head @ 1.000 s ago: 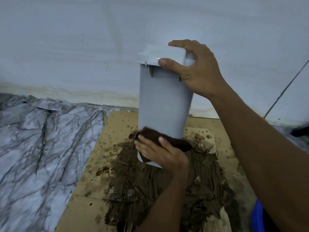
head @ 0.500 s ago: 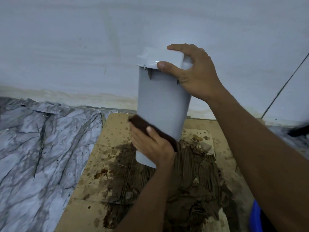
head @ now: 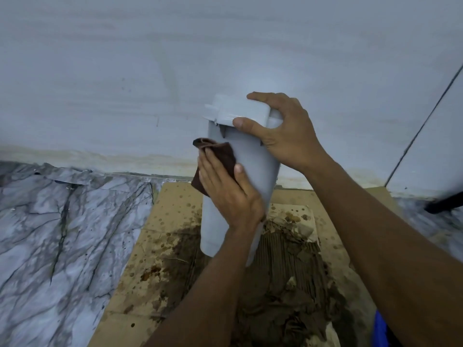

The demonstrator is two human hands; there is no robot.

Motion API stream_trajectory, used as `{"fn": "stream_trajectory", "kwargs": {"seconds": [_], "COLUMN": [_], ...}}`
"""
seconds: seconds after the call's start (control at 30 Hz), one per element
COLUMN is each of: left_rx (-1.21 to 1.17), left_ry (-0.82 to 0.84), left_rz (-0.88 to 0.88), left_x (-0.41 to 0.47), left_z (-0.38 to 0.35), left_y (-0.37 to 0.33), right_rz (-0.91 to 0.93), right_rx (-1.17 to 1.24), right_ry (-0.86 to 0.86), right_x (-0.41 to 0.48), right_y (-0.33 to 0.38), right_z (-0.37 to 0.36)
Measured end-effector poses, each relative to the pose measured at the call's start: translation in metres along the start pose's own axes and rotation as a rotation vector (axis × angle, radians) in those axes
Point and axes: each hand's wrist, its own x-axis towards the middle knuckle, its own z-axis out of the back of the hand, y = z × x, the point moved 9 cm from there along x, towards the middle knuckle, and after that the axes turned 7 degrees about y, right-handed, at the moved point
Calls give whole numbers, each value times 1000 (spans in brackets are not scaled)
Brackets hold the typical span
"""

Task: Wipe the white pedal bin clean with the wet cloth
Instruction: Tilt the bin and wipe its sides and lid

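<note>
I saw my right hand [head: 285, 136] clamped around the top of the tilted white pedal bin [head: 215, 226], over stained cardboard [head: 170, 211]. My left hand [head: 228, 189] pressed the brown cloth [head: 223, 151] flat-fingered against its upper side.

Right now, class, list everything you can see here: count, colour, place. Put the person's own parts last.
bin: one, white, tilted above the cardboard
cloth: one, dark brown, against the bin's side
cardboard: one sheet, tan and stained, on the floor
dirt: one patch, brown and wet, on the cardboard
marble sheet: one, grey-veined, left floor
wall: one, white, behind
blue thing: one, bottom right, mostly hidden
black thing: one, right edge
left hand: flat fingers press the cloth
right hand: grips the bin's top
</note>
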Motion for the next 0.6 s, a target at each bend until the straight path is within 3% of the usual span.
{"fn": "stream_trajectory", "kwargs": {"seconds": [0.1, 0.23, 0.3, 0.37, 0.5, 0.6], "left_rx": [-178, -574, -727, -695, -321, -127], "left_ry": [-26, -120, -111, 18, 463, 692], "left_rz": [81, 453, 537, 488, 152, -53], "left_x": [22, 43, 57, 71, 79, 73], "left_z": [14, 43, 56, 68, 72, 73], "left_y": [-2, 2, -7, -23, -52, -74], "right_rz": [24, 52, 61, 78, 81, 68], "right_rx": [-14, 2, 35, 35, -12, -46], "right_ry": [32, 70, 86, 91, 135, 181], "right_x": [-9, -22, -32, -43, -65, -78], "right_y": [5, 15, 20, 24, 30, 34], "right_z": [-4, -8, -8, -8, -10, -14]}}
